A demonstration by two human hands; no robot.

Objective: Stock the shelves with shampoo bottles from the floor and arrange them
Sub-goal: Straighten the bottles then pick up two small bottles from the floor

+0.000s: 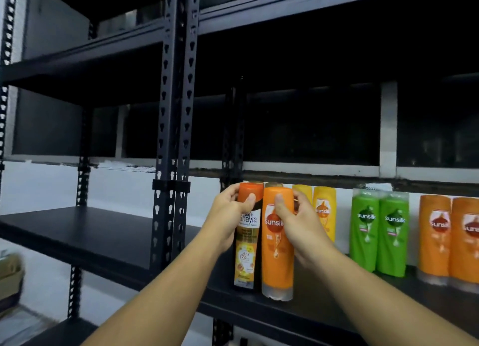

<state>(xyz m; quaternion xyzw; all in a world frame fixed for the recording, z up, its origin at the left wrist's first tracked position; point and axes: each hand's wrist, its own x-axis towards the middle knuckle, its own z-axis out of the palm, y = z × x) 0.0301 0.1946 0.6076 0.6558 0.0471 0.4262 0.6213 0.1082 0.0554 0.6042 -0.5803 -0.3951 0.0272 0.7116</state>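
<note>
My left hand (229, 216) grips the upper part of a dark Safi Shayla bottle (246, 257) with an orange cap, standing at the left end of the black shelf (324, 317). Right beside it, touching, stands an orange Sunsilk bottle (276, 265), and my right hand (300, 229) is wrapped around its top. Both bottles are upright near the shelf's front edge. Behind my right hand stand two yellow Sunsilk bottles (324, 211), partly hidden.
Further right on the same shelf stand two green Sunsilk bottles (378, 231) and two orange ones (448, 239). A perforated black upright (171, 138) rises left of my hands, with a bare shelf (77, 231) beyond it. A cardboard box (9, 275) sits low left.
</note>
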